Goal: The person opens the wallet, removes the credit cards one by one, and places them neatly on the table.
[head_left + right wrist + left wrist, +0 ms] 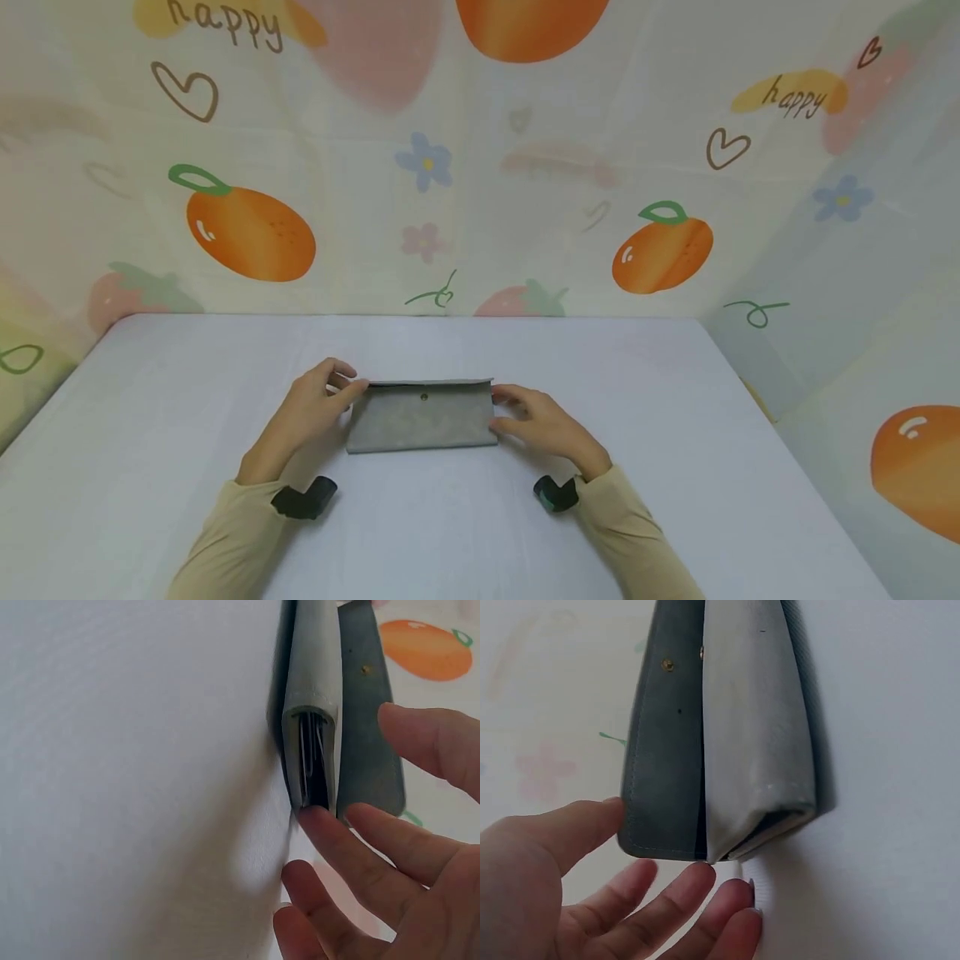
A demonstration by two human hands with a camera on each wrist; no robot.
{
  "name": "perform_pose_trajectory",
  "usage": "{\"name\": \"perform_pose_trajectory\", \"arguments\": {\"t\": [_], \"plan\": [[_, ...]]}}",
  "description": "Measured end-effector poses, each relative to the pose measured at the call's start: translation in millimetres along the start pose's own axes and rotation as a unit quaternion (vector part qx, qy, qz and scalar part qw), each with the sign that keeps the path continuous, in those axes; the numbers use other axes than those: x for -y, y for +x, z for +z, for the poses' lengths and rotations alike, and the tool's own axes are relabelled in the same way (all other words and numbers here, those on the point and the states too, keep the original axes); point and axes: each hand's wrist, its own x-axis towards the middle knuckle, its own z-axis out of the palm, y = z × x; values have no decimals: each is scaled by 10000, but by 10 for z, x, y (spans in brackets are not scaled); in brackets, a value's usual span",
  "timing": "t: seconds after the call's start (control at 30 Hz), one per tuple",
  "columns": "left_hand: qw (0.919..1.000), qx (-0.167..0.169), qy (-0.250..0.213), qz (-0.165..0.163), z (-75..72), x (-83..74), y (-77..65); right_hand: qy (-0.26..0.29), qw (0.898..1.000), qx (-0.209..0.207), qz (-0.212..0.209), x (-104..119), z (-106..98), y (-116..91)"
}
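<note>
A long grey wallet (422, 427) lies crosswise on the white table, its flap (664, 765) raised along the far edge. One small brass snap (423, 397) shows on the body, another on the flap's inner side. At the left end, my left hand (311, 404) touches the flap's edge with the thumb (592, 825), fingers spread by the corner. My right hand (542, 423) is at the other end, its fingertips (313, 817) right at the wallet's lower edge and the thumb beside the flap. Thin layers (311, 757) show inside the right end.
The white tabletop (435, 542) spreads around the wallet on every side. Behind it hangs a pale cloth (360, 192) printed with oranges, flowers and hearts, which continues along the left and right sides. A dark wrist device (306, 498) sits at each cuff.
</note>
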Motion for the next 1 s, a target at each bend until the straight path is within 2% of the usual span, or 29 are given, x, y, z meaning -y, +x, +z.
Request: {"name": "perform_pose_trajectory", "arguments": {"t": [0.13,0.43,0.77,1.0], "plan": [[9998,99,16,-159,-4,18,4,40,9999,36,-87,19,3,6],[9997,148,-212,39,30,49,26,101,9999,-4,-80,20,25,8],[9989,450,84,76,82,74,45,11,9996,-207,-182,14,8,20],[9984,503,-1,256,33,104,42,491,9977,-457,-27,26,12,29]]}}
